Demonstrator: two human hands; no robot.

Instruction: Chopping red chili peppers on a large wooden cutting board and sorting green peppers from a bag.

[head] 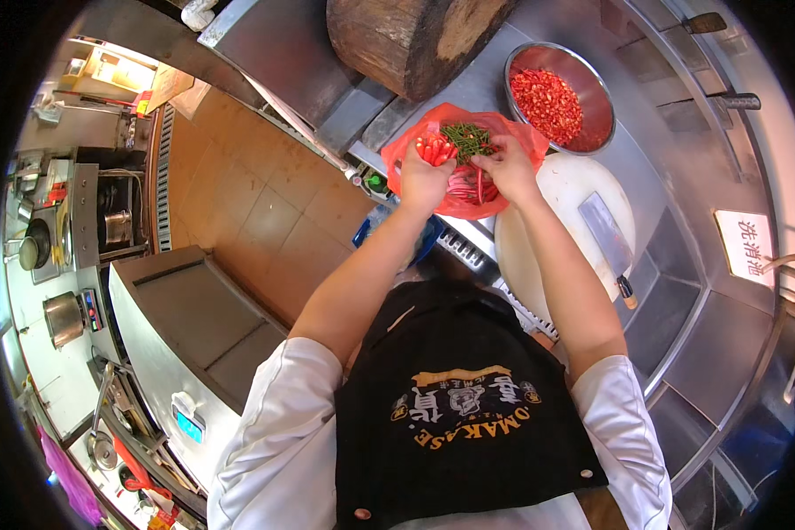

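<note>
Over a red plastic bag [533,136], my left hand [425,175] grips a bunch of red chilies [435,149] whose cut ends face up. At the bag's right side my right hand [507,165] has its fingers closed on a red chili. Between my hands lie green chili stems [465,140]. More whole red chilies [467,185] lie in the bag below them. A steel bowl [599,136] of chopped red chilies [546,106] stands beyond the bag to the right. Near my right forearm, a cleaver [605,232] rests on a round white cutting board [556,192].
A thick wooden block [377,40] stands at the top of the metal counter. Sink basins [666,318] lie to the right. Below the bag is a blue container [430,238]. Tiled floor [258,205] and a steel cabinet [192,305] are at the left.
</note>
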